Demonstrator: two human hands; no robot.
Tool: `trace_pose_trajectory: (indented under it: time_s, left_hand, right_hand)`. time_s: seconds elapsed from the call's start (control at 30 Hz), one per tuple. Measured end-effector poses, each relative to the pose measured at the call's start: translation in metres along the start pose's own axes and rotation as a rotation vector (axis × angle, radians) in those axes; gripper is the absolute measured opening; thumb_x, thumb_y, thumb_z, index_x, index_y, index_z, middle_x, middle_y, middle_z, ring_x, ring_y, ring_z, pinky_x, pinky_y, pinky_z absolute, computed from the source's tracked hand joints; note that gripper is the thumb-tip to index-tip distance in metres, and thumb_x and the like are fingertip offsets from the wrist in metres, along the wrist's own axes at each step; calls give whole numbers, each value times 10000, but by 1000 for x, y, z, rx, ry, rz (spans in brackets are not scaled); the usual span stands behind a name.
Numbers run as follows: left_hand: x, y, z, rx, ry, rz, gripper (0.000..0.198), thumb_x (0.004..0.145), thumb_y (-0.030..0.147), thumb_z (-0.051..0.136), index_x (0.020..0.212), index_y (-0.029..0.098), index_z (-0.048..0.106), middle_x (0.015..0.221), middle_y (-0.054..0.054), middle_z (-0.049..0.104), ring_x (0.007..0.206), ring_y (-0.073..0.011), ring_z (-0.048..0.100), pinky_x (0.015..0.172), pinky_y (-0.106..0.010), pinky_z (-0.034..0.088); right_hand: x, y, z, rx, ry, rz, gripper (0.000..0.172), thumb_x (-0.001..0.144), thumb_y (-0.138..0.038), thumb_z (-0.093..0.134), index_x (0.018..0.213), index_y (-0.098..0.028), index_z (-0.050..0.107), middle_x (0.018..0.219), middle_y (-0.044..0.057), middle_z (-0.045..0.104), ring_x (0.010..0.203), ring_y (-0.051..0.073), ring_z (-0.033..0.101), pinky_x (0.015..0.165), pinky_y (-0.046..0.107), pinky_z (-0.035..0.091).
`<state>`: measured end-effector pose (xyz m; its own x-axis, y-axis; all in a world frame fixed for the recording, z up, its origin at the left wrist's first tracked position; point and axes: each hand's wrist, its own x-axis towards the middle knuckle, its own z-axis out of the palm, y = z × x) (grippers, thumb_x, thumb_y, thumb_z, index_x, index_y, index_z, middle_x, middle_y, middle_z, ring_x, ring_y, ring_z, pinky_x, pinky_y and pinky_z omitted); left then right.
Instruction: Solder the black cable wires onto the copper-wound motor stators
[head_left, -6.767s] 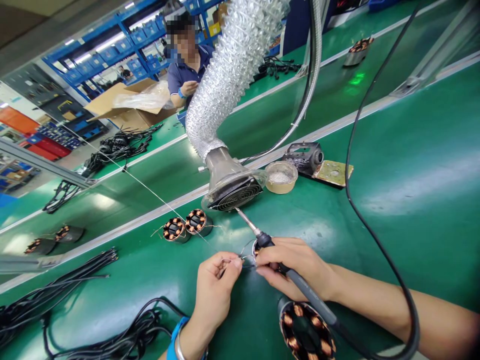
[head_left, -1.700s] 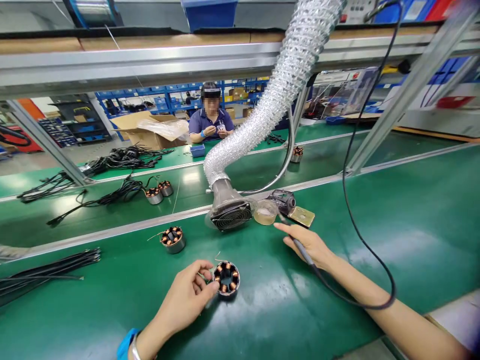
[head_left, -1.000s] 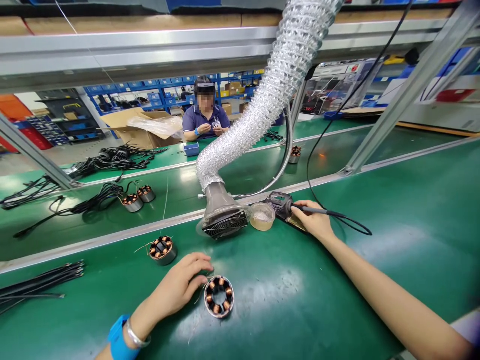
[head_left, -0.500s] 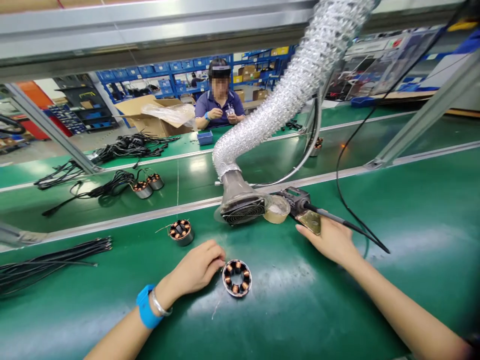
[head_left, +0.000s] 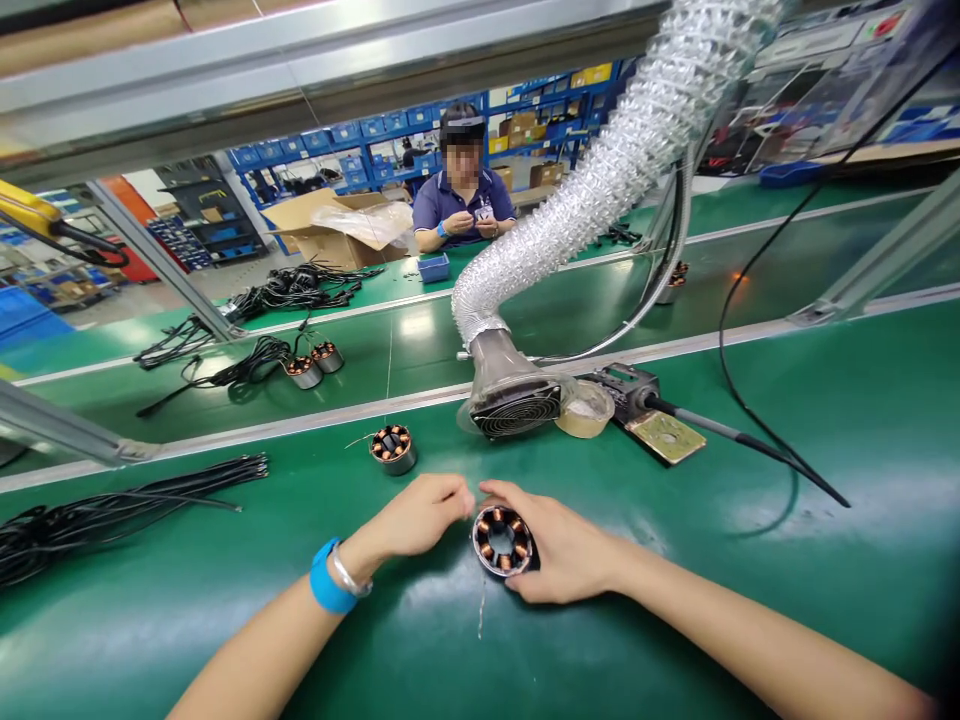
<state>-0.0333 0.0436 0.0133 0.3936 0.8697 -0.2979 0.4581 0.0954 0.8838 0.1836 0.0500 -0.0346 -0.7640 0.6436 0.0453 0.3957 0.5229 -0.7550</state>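
A round motor stator with copper windings stands on the green bench in front of me. My right hand curves around its right side, thumb at the near edge and fingers at the far edge. Beside its upper left rim is my left hand, fingers pinched together; whatever they hold is too small to make out. A thin pale wire hangs from the stator's near side onto the bench. Behind my left hand sits a second stator with a fine wire sticking out leftward.
A fume extractor nozzle on a silver duct stands ahead, beside a tape roll and a soldering iron in its stand. Black cables lie at left. Across the bench sits a co-worker.
My right hand has left the soldering iron stand and moved left to close around the stator. My left hand stays pinched beside it. The view has shifted a little left.
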Motion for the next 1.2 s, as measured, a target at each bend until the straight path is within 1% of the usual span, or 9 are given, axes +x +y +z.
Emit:
trace_pose_trajectory:
  time_s: [0.23,0.4,0.5,0.67,0.77,0.87,0.97,1.07,1.2]
  left_hand:
    - [4,14,18,-185,21,-145,438,846,637,371,709,222,395,634,69,363,455,-77,192,441,-229,189]
    - [-42,8,21,268,162,-34,337,713,463,731,731,185,540,716,24,534,619,-117,401,570,-238,276]
    - [-52,8,22,423,196,54,285,875,377,555,666,185,538,674,5,527,637,-140,437,610,-264,291]
    - [-19,6,20,-213,39,-138,398,809,533,540,634,176,526,599,-3,527,453,-86,307,474,-244,232]
    - [-8,2,21,-359,-30,-216,479,769,647,516,651,183,515,538,36,468,396,-56,165,421,-236,150]
    - [-25,-2,30,-199,-7,-183,474,720,626,652,640,175,532,559,35,480,448,-71,282,455,-228,209]
    - [-56,-5,40,233,68,-63,405,610,491,827,677,176,582,654,15,572,579,-117,450,539,-237,290]
    - [-76,-4,45,503,138,66,173,845,353,641,783,192,632,770,-25,643,688,-163,558,620,-262,365]
    - [-62,-1,49,473,160,70,255,950,276,478,798,190,663,800,-43,676,760,-174,618,696,-259,443]
  right_hand:
    - [-5,1,3,-9,53,-60,834,586,-218,626,1361,-166,320,1142,131,638,980,315,652,828,410,522]
    - [-8,7,10,24,114,-116,861,613,-236,710,1370,-174,306,1259,155,575,1129,326,587,960,452,476]
    - [-7,5,13,9,189,-88,841,574,-343,845,1263,-162,399,1210,161,561,1120,340,551,936,475,477]
    - [-6,-2,15,-14,233,-64,664,566,-226,816,1121,-182,453,1051,108,562,975,293,551,821,424,496]
    - [-8,-2,15,2,234,-54,631,567,-206,789,1104,-187,458,1033,95,562,948,276,550,816,407,492]
    - [-10,0,14,19,250,-68,638,567,-201,765,1127,-198,459,1047,88,563,973,276,551,837,406,490]
    - [-9,0,12,24,254,-59,640,575,-221,767,1136,-200,458,1064,95,564,1005,289,556,849,420,501]
    - [-9,1,14,5,244,-34,614,595,-250,771,1127,-216,468,1082,102,568,1006,299,581,846,443,529]
    - [-17,22,29,-39,297,-86,608,628,-347,790,1156,-325,488,1075,94,609,932,324,648,752,481,590]
